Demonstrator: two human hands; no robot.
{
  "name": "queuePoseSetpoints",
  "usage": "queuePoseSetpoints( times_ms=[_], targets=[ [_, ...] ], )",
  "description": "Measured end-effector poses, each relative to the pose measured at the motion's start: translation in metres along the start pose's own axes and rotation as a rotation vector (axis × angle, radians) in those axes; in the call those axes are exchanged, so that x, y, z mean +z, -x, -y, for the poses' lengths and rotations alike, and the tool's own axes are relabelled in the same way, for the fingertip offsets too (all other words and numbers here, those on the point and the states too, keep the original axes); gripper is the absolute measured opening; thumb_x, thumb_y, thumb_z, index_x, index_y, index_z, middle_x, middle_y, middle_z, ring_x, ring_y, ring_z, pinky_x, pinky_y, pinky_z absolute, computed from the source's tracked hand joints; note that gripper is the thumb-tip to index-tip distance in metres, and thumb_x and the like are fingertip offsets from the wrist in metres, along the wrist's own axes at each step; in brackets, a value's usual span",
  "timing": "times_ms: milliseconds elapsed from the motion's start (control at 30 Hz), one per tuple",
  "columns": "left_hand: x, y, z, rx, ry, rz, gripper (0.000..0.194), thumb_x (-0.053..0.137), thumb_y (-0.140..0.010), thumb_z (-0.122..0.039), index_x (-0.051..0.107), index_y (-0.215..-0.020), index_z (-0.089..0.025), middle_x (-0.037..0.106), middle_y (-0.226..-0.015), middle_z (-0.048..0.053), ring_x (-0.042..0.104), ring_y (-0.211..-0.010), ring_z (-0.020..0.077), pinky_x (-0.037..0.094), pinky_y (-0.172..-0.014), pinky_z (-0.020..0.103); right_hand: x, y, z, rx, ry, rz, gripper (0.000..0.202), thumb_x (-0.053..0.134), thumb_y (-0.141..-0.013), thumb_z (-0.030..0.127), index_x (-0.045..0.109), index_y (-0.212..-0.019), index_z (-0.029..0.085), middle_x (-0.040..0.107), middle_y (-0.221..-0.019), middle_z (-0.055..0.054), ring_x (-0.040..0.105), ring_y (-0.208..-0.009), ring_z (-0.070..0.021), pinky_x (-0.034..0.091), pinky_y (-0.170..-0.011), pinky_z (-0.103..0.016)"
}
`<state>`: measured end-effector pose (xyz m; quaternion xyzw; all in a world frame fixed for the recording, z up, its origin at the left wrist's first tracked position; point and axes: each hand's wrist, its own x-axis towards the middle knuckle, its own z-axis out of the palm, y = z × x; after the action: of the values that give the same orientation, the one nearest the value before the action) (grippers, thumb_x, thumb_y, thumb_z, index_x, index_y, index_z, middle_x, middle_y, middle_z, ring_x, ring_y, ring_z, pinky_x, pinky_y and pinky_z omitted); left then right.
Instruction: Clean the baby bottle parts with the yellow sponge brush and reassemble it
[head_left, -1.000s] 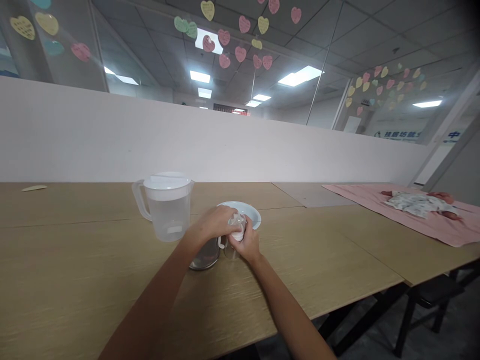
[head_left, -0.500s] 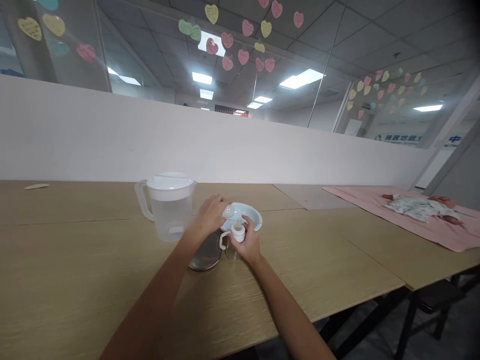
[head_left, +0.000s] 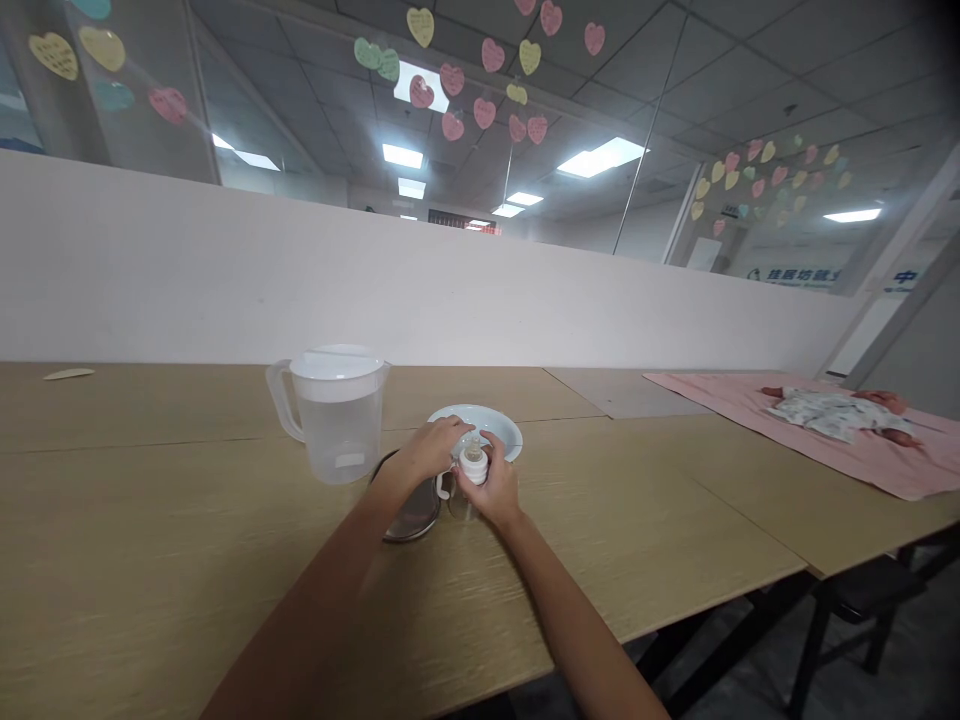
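A baby bottle (head_left: pixel 472 466) with a white collar, a clear teat and a white side handle stands upright on the table. My right hand (head_left: pixel 500 487) is closed around its upper part from the right. Fingers of my left hand (head_left: pixel 435 447) reach in over the teat, pinching a clear domed cap that is now mostly hidden. Behind both hands lies a white bowl (head_left: pixel 511 432), partly covered by them. Under my left wrist is a dark round tray or lid (head_left: pixel 414 516) with a shiny rim, part of it out of sight.
A clear plastic pitcher (head_left: pixel 341 430) with a white lid stands left of my hands. Far right, a baby doll (head_left: pixel 821 412) in patterned clothes lies on a pink cloth (head_left: pixel 720 405). A flat pale piece (head_left: pixel 69 374) lies far left. A white wall (head_left: pixel 225 270) rises behind the table.
My left hand has moved right and slightly down, bringing the clear cap from over the bowl to the bottle's teat. My right hand still grips the bottle.
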<state>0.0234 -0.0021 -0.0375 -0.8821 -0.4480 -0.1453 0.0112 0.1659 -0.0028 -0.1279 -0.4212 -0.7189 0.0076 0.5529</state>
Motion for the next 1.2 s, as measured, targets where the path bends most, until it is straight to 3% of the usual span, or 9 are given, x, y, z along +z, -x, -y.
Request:
queuePoseSetpoints(
  times_ms=[300, 567, 833, 933, 1100, 1200],
  targets=[
    [-0.019, 0.006, -0.018, -0.007, 0.175, 0.059, 0.038, 0.051, -0.068, -0.008, 0.062, -0.103, -0.019, 0.062, -0.116, 0.009, 0.056, -0.106, 0.0234, 0.043, -0.087, 0.031, -0.002, 0.0, 0.002, 0.006, 0.006, 0.004, 0.058, 0.058, -0.074, 0.046, 0.039, -0.121, 0.017, 0.068, -0.086, -0.005, 0.067, -0.075, -0.0211, 0.05, -0.063, -0.027],
    [-0.013, 0.003, -0.017, -0.073, 0.121, 0.033, 0.04, 0.043, -0.074, -0.009, 0.059, -0.109, -0.018, 0.063, -0.114, 0.01, 0.057, -0.104, 0.0227, 0.043, -0.087, 0.032, -0.002, -0.001, 0.003, 0.001, -0.002, -0.005, 0.057, 0.057, -0.074, 0.046, 0.04, -0.12, 0.016, 0.068, -0.087, -0.006, 0.067, -0.073, -0.0198, 0.05, -0.062, -0.026],
    [-0.016, 0.005, -0.017, -0.128, 0.134, 0.191, 0.025, 0.043, -0.073, -0.01, 0.064, -0.086, -0.016, 0.07, -0.086, 0.009, 0.062, -0.07, 0.019, 0.043, -0.059, 0.025, -0.001, -0.001, 0.001, -0.003, 0.003, 0.006, 0.06, 0.056, -0.073, 0.048, 0.039, -0.121, 0.015, 0.068, -0.088, -0.007, 0.067, -0.072, -0.0205, 0.049, -0.06, -0.026],
    [-0.019, 0.005, -0.016, -0.116, 0.12, 0.14, 0.025, 0.042, -0.076, -0.013, 0.065, -0.087, -0.017, 0.07, -0.088, 0.01, 0.062, -0.071, 0.0189, 0.043, -0.063, 0.026, -0.001, -0.001, 0.001, 0.006, 0.006, 0.006, 0.06, 0.057, -0.073, 0.048, 0.039, -0.121, 0.015, 0.068, -0.088, -0.007, 0.066, -0.073, -0.0209, 0.049, -0.062, -0.027],
    [-0.037, 0.008, -0.019, -0.046, 0.23, 0.018, 0.033, 0.035, -0.084, -0.021, 0.064, -0.1, -0.019, 0.067, -0.103, 0.008, 0.059, -0.093, 0.0189, 0.042, -0.079, 0.027, -0.001, -0.001, 0.0, -0.009, 0.009, 0.017, 0.061, 0.058, -0.072, 0.048, 0.039, -0.12, 0.015, 0.067, -0.079, -0.004, 0.066, -0.069, -0.0208, 0.048, -0.059, -0.027],
    [-0.051, 0.013, -0.027, -0.035, 0.287, 0.053, 0.032, 0.036, -0.084, -0.026, 0.063, -0.098, -0.019, 0.067, -0.097, 0.006, 0.059, -0.086, 0.0178, 0.043, -0.073, 0.025, -0.001, -0.001, -0.001, -0.012, 0.023, 0.015, 0.062, 0.058, -0.072, 0.048, 0.039, -0.12, 0.015, 0.067, -0.079, -0.004, 0.066, -0.068, -0.021, 0.047, -0.058, -0.027]
  ],
)
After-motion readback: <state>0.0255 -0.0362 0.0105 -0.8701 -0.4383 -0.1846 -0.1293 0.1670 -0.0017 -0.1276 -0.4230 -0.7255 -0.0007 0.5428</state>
